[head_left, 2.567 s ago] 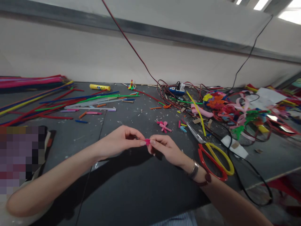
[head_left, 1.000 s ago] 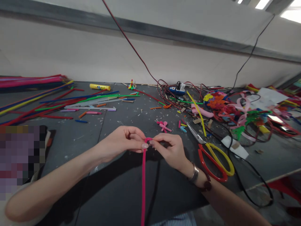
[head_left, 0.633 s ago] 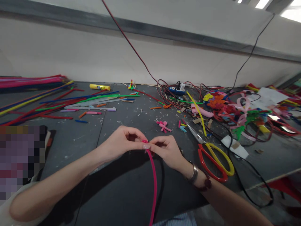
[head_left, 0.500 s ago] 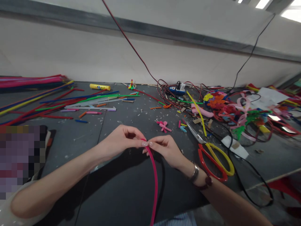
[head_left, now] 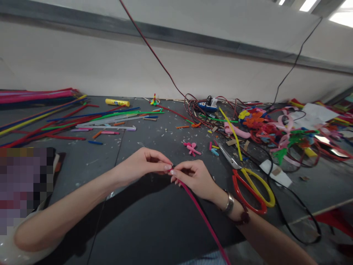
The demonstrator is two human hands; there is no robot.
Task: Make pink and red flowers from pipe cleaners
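Note:
A long pink pipe cleaner runs from my fingertips down to the lower right, past the table's front edge. My left hand pinches its end between thumb and fingers. Right beside it, my right hand is closed on the same pipe cleaner, thumb against fingertips. The bit of pipe cleaner between the two hands is mostly hidden by the fingers. Beyond my hands lies a small pink twisted pipe-cleaner piece. Scissors with one red and one yellow handle rest to the right of my right hand.
Pipe cleaners in many colours spread over the left, with a yellow glue stick behind them. A heap of bright shapes, cables and a power strip lie to the right. A pixelated object sits at far left.
The pipe cleaner's long tail has swung from hanging nearly straight down to slanting toward the lower right. Both hands stay close together at almost the same spot.

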